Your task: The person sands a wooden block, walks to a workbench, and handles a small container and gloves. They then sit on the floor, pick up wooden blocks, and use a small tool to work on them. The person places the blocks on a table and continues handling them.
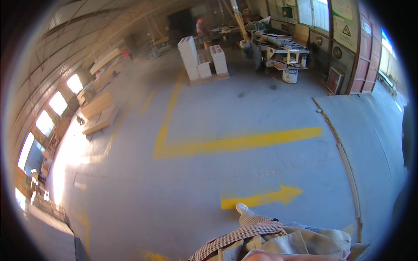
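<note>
A strip of bare skin, seemingly part of my right hand or forearm, shows at the lower edge; its fingers are hidden. My left hand is out of the picture. Close by are my beige clothing and a brown-and-white checked cloth band. No held object can be seen. Below, my light shoe is on the tail of a yellow arrow painted on the grey floor.
Ahead, white stacked blocks or boxes stand on a pallet. A cluttered workbench has a white bucket below it. Boards lie left. A floor strip runs toward a red door. A person is far back.
</note>
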Action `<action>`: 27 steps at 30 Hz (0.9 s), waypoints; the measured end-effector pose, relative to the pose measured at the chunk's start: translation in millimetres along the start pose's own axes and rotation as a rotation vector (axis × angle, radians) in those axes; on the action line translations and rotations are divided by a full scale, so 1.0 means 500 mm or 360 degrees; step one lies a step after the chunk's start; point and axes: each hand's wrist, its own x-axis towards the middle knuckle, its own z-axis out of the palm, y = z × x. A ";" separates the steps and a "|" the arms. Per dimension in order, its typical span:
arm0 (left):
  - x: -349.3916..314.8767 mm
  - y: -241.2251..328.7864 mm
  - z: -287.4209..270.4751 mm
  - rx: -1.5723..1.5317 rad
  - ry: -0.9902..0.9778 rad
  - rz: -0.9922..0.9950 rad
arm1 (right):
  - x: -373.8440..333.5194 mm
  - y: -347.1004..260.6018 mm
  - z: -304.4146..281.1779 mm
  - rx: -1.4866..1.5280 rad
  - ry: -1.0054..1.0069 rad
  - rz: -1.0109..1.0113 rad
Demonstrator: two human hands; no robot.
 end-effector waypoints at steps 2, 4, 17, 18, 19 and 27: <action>0.126 0.028 -0.081 0.0032 0.0029 -0.0102 | 0.162 -0.108 -0.093 -0.0108 -0.0016 -0.0182; 0.238 0.048 -0.161 0.0046 0.0065 -0.0229 | 0.328 -0.244 -0.183 -0.0121 -0.0093 -0.0487; 0.919 -0.096 -0.820 0.0142 0.0023 -0.0342 | 1.057 -0.918 -0.412 -0.0050 -0.0857 -0.0712; 0.968 -0.114 -0.892 0.0222 0.0012 -0.0355 | 1.086 -0.931 -0.427 -0.0053 -0.0772 -0.0626; 1.020 -0.129 -0.970 0.0313 0.0014 -0.0375 | 1.113 -0.945 -0.444 -0.0036 -0.0685 -0.0568; 1.418 -0.171 -1.518 0.1041 0.0177 -0.0161 | 1.471 -1.128 -0.659 0.0085 -0.0048 -0.0162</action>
